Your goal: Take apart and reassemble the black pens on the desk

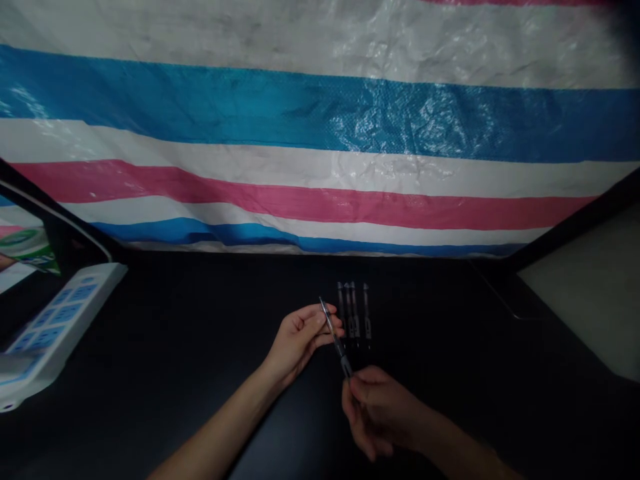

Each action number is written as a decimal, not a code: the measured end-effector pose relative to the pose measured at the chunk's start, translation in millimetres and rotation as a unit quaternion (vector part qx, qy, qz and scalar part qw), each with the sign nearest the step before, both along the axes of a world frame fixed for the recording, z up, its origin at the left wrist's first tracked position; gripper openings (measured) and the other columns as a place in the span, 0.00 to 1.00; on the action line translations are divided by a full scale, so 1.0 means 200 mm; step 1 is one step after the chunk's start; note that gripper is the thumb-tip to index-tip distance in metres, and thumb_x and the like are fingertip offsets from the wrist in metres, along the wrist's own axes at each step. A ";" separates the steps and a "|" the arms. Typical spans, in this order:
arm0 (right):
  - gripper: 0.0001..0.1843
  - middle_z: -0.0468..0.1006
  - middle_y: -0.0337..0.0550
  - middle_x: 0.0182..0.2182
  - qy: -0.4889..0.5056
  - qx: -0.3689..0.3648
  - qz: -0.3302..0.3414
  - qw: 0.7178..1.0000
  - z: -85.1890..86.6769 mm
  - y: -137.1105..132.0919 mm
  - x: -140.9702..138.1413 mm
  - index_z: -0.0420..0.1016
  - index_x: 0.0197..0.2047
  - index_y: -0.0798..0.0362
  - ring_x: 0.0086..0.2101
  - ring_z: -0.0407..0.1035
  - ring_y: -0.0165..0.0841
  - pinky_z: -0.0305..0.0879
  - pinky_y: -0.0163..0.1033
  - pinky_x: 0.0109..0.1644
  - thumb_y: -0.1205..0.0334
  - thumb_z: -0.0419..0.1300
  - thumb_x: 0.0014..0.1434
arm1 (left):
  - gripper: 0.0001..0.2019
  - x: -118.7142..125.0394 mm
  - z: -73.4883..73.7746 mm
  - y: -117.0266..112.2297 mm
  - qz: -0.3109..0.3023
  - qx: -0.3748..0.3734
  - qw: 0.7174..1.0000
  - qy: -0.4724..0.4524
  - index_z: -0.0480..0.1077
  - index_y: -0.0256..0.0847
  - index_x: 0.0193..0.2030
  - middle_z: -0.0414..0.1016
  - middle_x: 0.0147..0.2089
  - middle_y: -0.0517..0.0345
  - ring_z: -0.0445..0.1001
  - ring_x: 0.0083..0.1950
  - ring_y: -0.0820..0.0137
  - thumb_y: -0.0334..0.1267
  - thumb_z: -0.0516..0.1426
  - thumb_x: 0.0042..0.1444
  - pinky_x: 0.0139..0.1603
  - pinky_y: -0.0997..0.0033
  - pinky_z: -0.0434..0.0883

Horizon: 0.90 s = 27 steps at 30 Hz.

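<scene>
Here, your right fingers (364, 389) hide the lower end of the pen (337, 343)! Just right of your left fingertips (331, 309), four pens (355, 323) show details too small to read. Far left of your fingers, the edge cuts the power strip (70, 317).

Left grip (297, 340), right grip (383, 407) both on one pen (336, 340); four pens (355, 315) lying beyond on black table (200, 327).

Black tabletop (200, 313) with four pens (353, 310), power strip (63, 320).
</scene>
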State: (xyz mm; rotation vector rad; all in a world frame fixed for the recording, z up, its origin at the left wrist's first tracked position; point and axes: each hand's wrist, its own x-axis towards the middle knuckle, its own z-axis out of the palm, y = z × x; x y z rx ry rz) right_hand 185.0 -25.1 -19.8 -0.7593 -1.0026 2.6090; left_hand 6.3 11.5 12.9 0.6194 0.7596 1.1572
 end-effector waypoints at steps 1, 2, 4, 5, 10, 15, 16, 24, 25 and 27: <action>0.30 0.73 0.41 0.13 -0.015 0.002 0.000 1.000 0.01 0.00 0.00 0.68 0.27 0.57 0.06 0.56 0.24 0.45 0.26 0.07 0.34 0.57 0.53 | 0.16 0.00 0.01 0.00 0.010 -0.001 1.000 0.005 0.77 0.33 0.39 0.80 0.31 0.54 0.79 0.32 0.70 0.42 0.68 0.48 0.37 0.73 0.76; 0.30 0.73 0.41 0.13 -0.032 0.006 -0.002 0.999 0.02 0.00 0.00 0.68 0.26 0.57 0.06 0.56 0.24 0.44 0.26 0.07 0.34 0.57 0.53 | 0.16 0.01 0.01 -0.01 0.020 0.000 1.000 0.013 0.77 0.33 0.38 0.80 0.30 0.54 0.79 0.31 0.71 0.42 0.69 0.47 0.37 0.74 0.76; 0.28 0.73 0.41 0.13 -0.067 0.020 -0.019 0.997 0.04 -0.01 -0.01 0.67 0.25 0.57 0.06 0.56 0.24 0.41 0.26 0.07 0.36 0.58 0.52 | 0.16 0.01 0.02 -0.01 0.038 0.004 0.999 0.033 0.77 0.33 0.37 0.80 0.29 0.55 0.79 0.30 0.71 0.42 0.70 0.45 0.35 0.74 0.76; 0.27 0.73 0.40 0.12 -0.087 0.032 -0.036 0.995 0.05 -0.01 -0.02 0.67 0.24 0.57 0.06 0.56 0.23 0.40 0.25 0.07 0.38 0.59 0.52 | 0.16 0.02 0.02 -0.01 0.044 0.006 0.998 0.043 0.77 0.33 0.36 0.80 0.28 0.55 0.79 0.29 0.71 0.42 0.70 0.44 0.35 0.74 0.76; 0.22 0.77 0.44 0.19 -0.085 0.058 -0.108 0.989 0.08 -0.03 -0.04 0.72 0.32 0.61 0.13 0.66 0.26 0.53 0.25 0.12 0.47 0.65 0.52 | 0.16 0.02 0.01 -0.01 0.056 0.005 0.996 0.068 0.77 0.34 0.37 0.79 0.29 0.55 0.78 0.29 0.72 0.43 0.69 0.45 0.33 0.76 0.75; 0.29 0.80 0.53 0.29 0.003 -0.045 -0.099 0.994 0.05 -0.01 -0.03 0.71 0.39 0.61 0.22 0.75 0.34 0.62 0.30 0.18 0.39 0.59 0.56 | 0.17 0.02 -0.01 -0.01 0.039 0.003 0.997 0.073 0.78 0.34 0.40 0.80 0.30 0.53 0.78 0.29 0.72 0.44 0.68 0.47 0.33 0.75 0.76; 0.27 0.79 0.51 0.27 0.001 -0.045 -0.104 0.994 0.05 -0.01 -0.03 0.70 0.37 0.60 0.22 0.74 0.33 0.62 0.30 0.18 0.40 0.60 0.56 | 0.17 0.02 -0.01 -0.01 0.037 0.003 0.997 0.074 0.78 0.34 0.40 0.80 0.30 0.53 0.78 0.29 0.72 0.44 0.68 0.47 0.33 0.75 0.75; 0.24 0.79 0.52 0.30 0.002 -0.035 -0.112 0.993 0.07 -0.01 -0.02 0.70 0.40 0.61 0.25 0.74 0.34 0.62 0.31 0.21 0.44 0.61 0.58 | 0.17 0.02 -0.01 0.00 0.028 0.011 0.996 0.087 0.78 0.34 0.42 0.80 0.31 0.52 0.78 0.29 0.72 0.43 0.67 0.48 0.33 0.75 0.74; 0.24 0.79 0.51 0.29 0.002 -0.037 -0.112 0.993 0.07 -0.01 -0.02 0.70 0.39 0.60 0.26 0.74 0.34 0.62 0.31 0.22 0.44 0.60 0.58 | 0.17 0.02 -0.01 0.00 0.026 0.011 0.996 0.088 0.78 0.34 0.42 0.80 0.31 0.52 0.78 0.29 0.72 0.43 0.67 0.48 0.34 0.75 0.74; 0.19 0.78 0.48 0.29 -0.002 -0.027 -0.116 0.993 0.06 -0.01 -0.02 0.69 0.36 0.58 0.27 0.74 0.33 0.63 0.32 0.24 0.49 0.64 0.57 | 0.17 0.02 -0.01 -0.01 0.022 0.013 0.995 0.094 0.78 0.34 0.43 0.80 0.31 0.52 0.77 0.29 0.72 0.43 0.67 0.49 0.34 0.75 0.74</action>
